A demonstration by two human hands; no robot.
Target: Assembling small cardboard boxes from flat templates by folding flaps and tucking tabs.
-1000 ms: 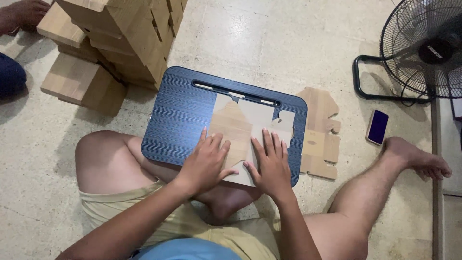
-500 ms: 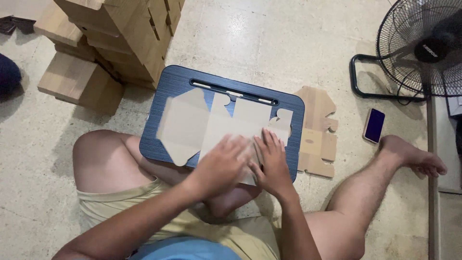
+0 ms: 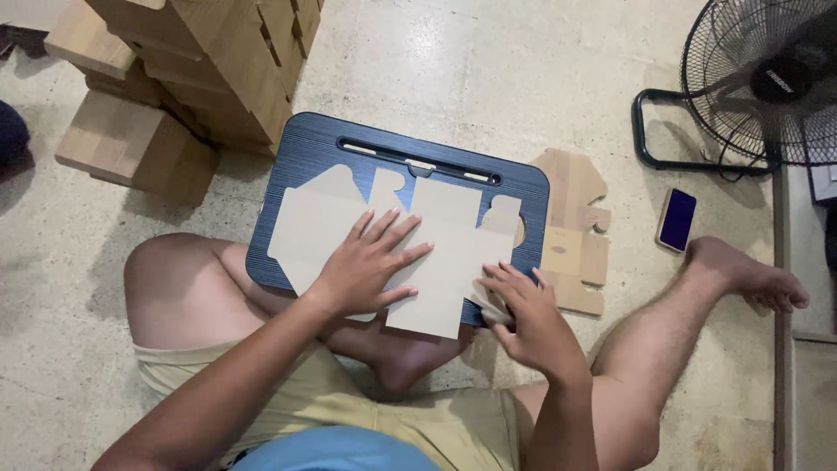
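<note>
— Cardboard blank lies flat on the blue lap desk, which rests over the person's crossed legs. Which way does it run?

— Its long axis goes left to right across the desk, with notched flaps pointing to the far edge and one panel hanging over the near edge.

— And the hands?

— Left hand is spread open, palm down, pressing the middle of the blank. Right hand is at the blank's near right corner, fingers curled on a small flap; it pinches nothing that I can make out.

— Any other packaging around?

— Stack of brown flat boxes stands far left, touching the desk's far left corner. More brown blanks lie on the floor just right of the desk, partly under it.

— Anything else?

— Dark phone lies on the floor further right, near the foot. Black fan stands far right. Nothing blocks the hands.
</note>
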